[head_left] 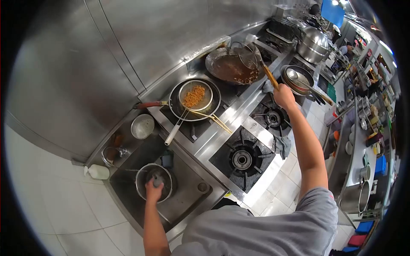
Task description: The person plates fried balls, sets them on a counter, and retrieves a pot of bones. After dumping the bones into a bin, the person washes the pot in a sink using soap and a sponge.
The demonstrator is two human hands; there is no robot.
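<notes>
My right hand (pixel 284 97) is closed round the wooden handle of a wire skimmer (pixel 249 56), whose mesh head is over a wok (pixel 228 67) of brown liquid with small dark bits along its edge. At the lower left, my left hand (pixel 153 190) is closed on a small grey thing (pixel 157 179), too small to make out, over a metal pot (pixel 170 197) in the sink. Between them, a strainer (pixel 195 94) of orange-brown bits rests in a black pan (pixel 174 103), with wooden chopsticks (pixel 209 115) beside it.
Burners (pixel 241 160) lie before the work. A metal bowl (pixel 142 126) and white bottle (pixel 98 172) stand left. Nested pans with a ladle (pixel 292 74) and a steamer pot (pixel 313 45) are at the upper right. A grey cloth (pixel 282 146) hangs at the stove edge; shelves (pixel 358 162) line the right.
</notes>
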